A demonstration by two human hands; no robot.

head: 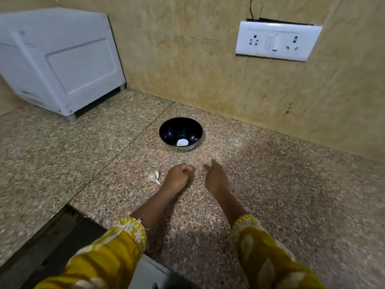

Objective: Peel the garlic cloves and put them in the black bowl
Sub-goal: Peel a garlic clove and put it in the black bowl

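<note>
The black bowl [180, 133] stands on the speckled granite counter [270, 184] near the back wall, with a pale object lying at its bottom. In front of it, my left hand [178, 177] is curled into a fist; whether it holds anything is hidden. My right hand [215, 178] hovers beside it with fingers relaxed and nothing in it. A piece of white garlic with papery skin [155, 177] lies on the counter just left of my left hand.
A white appliance [60, 63] stands at the back left of the counter. A white socket plate [278, 40] hangs on the tiled wall at the right. The counter's front edge drops off at the lower left.
</note>
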